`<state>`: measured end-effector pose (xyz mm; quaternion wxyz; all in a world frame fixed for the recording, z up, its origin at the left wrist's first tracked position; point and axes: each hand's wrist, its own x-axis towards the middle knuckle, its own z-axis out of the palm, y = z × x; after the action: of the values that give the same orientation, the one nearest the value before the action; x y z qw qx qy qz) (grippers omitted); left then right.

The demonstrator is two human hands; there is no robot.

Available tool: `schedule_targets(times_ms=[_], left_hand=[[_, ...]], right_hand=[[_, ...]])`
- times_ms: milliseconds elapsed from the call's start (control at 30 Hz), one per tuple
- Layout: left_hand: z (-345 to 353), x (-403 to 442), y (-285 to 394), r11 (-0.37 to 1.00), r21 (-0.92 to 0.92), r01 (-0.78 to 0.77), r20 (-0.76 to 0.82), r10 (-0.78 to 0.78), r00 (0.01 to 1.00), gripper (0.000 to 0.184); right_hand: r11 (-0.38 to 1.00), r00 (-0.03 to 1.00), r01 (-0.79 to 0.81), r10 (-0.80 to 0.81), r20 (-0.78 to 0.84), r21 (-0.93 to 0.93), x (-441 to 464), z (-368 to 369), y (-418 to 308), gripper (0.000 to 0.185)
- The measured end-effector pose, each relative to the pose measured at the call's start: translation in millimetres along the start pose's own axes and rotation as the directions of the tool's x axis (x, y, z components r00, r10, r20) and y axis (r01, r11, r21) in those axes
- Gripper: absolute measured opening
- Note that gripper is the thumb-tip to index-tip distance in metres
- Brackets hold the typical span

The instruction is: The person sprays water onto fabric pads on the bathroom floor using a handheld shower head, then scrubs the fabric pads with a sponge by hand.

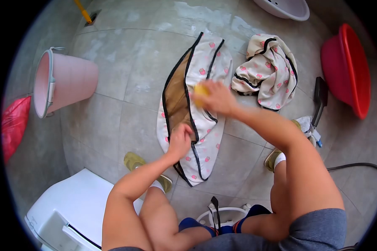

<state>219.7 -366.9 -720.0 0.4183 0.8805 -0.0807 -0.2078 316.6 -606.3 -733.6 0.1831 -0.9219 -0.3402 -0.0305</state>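
Note:
A white fabric cover (208, 146) with pink prints, black trim and a brown panel lies spread on the tiled floor between my feet. My left hand (179, 141) has its fingers closed at the black-trimmed edge of the brown panel, seemingly pinching the cloth. Higher up, my right hand (218, 95) is closed around a small yellow block (201, 95) pressed to the white fabric. Motion blurs that block, so I cannot tell whether it is soap or a sponge. A second crumpled piece of the same printed fabric (269, 71) rests to the right.
A pink bucket (73, 81) lies tipped on its side at left, near a red plastic bag (16, 125). At right are a red basin (345, 71) and a black-handled tool (320, 100). A pale basin (285, 9) is at the top; a white appliance (77, 201) is lower left.

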Motion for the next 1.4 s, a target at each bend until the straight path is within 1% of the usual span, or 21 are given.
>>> schedule_targets(times_ms=[33, 133, 167, 233, 267, 300, 367, 400, 500, 567, 600, 700, 833, 900, 1000, 1067, 1133, 1233, 1267, 1300, 1400], left_hand=[[-6.9, 17.2, 13.6, 0.993, -0.097, 0.071, -0.075, -0.078, 0.994, 0.022], [-8.4, 89.1, 23.8, 0.923, -0.378, 0.067, -0.233, -0.165, 0.958, 0.037], [-10.8, 111.2, 42.2, 0.816, -0.548, 0.184, -0.148, -0.311, 0.939, 0.049], [-13.0, 140.9, 78.7, 0.763, -0.534, 0.364, -0.018, -0.441, 0.897, 0.061], [9.0, 155.4, 65.7, 0.769, -0.510, 0.384, -0.053, -0.474, 0.879, 0.052], [13.6, 161.1, 56.5, 0.481, -0.725, 0.493, 0.347, -0.364, 0.864, 0.039], [35.1, 158.4, 47.6, 0.721, -0.609, 0.331, 0.152, -0.303, 0.941, 0.026], [-15.2, 141.9, 96.2, 0.533, -0.752, 0.387, 0.344, -0.183, 0.921, 0.036], [-69.4, 149.1, 121.2, 0.023, -0.907, 0.420, 0.420, 0.107, 0.901, 0.034], [-102.9, 160.9, 141.8, -0.216, -0.810, 0.545, 0.423, 0.427, 0.799, 0.031], [-113.5, 161.9, 158.3, -0.175, -0.847, 0.502, 0.409, 0.390, 0.825, 0.035], [-132.2, 165.6, 196.0, -0.249, -0.893, 0.376, 0.220, 0.488, 0.845, 0.039], [-212.9, 169.4, 211.9, -0.259, -0.956, 0.139, -0.076, 0.674, 0.735, 0.047], [-240.1, 148.8, 225.5, -0.205, -0.956, 0.211, -0.019, 0.759, 0.651, 0.054], [-202.2, 114.2, 241.8, -0.252, -0.968, 0.004, -0.162, 0.635, 0.755, 0.044], [-167.6, 92.0, 223.0, -0.211, -0.974, 0.082, -0.036, 0.502, 0.864, 0.042], [-129.8, 74.1, 183.0, -0.081, -0.916, 0.392, 0.353, 0.298, 0.887, 0.038], [-37.6, 30.8, 84.7, -0.156, -0.904, 0.398, 0.424, -0.217, 0.879, 0.038], [-13.3, 8.9, 49.3, -0.012, -0.900, 0.436, 0.404, -0.401, 0.822, 0.025], [2.1, -11.1, 29.3, 0.090, -0.880, 0.466, 0.375, -0.468, 0.800, 0.022], [17.5, -30.5, 20.2, 0.264, -0.829, 0.493, 0.331, -0.479, 0.813, 0.018]], right_hand=[[0.987, 0.979, -0.151, 0.142, -0.147, -0.052, 14.8, -2.7, 16.6, 0.049], [0.873, 0.868, -0.487, 0.483, -0.116, -0.016, 44.8, -22.8, 42.6, 0.045], [0.857, 0.848, -0.508, 0.515, -0.123, 0.088, 47.7, -26.1, 44.0, 0.045], [0.788, 0.872, -0.432, 0.488, -0.018, 0.438, 32.9, -35.3, 33.2, 0.049], [0.706, 0.862, -0.455, 0.501, 0.071, 0.542, 18.2, -47.4, 15.7, 0.051], [0.743, 0.906, -0.316, 0.420, -0.044, 0.590, -0.8, -48.0, 2.9, 0.051], [0.399, 0.794, -0.561, 0.508, 0.334, 0.726, -36.9, -74.6, -26.2, 0.055], [0.206, 0.712, -0.662, 0.474, 0.518, 0.721, -48.1, -87.7, -33.0, 0.058], [0.291, 0.759, -0.645, 0.138, 0.636, 0.707, -66.7, -94.3, -32.5, 0.068], [0.493, 0.797, -0.543, 0.046, 0.602, 0.680, -46.6, -83.9, -24.5, 0.071], [0.587, 0.807, -0.478, -0.001, 0.591, 0.653, -28.9, -79.8, -18.4, 0.072], [0.542, 0.941, -0.312, 0.065, 0.332, 0.780, 39.8, -77.9, 7.7, 0.071], [0.794, 0.981, -0.067, 0.165, -0.107, 0.604, 125.7, -144.2, 36.1, 0.064], [0.798, 0.955, -0.046, 0.212, -0.208, 0.602, 143.8, -183.0, 27.3, 0.059], [0.869, 0.949, -0.012, 0.166, -0.268, 0.495, 135.5, -183.5, 23.1, 0.060], [0.847, 0.970, 0.001, 0.128, -0.205, 0.532, 113.2, -167.8, 18.6, 0.060], [0.793, 0.989, -0.055, 0.125, -0.074, 0.607, 71.9, -140.0, 15.9, 0.060], [0.764, 0.914, -0.402, 0.364, 0.177, 0.504, -27.5, -78.4, 6.9, 0.061], [0.610, 0.766, -0.640, 0.459, 0.451, 0.467, -49.4, -76.4, -5.9, 0.064], [0.558, 0.701, -0.709, 0.486, 0.522, 0.432, -70.0, -69.0, -22.5, 0.066], [0.711, 0.821, -0.565, 0.436, 0.368, 0.419, -67.3, -77.9, -82.2, 0.061]])
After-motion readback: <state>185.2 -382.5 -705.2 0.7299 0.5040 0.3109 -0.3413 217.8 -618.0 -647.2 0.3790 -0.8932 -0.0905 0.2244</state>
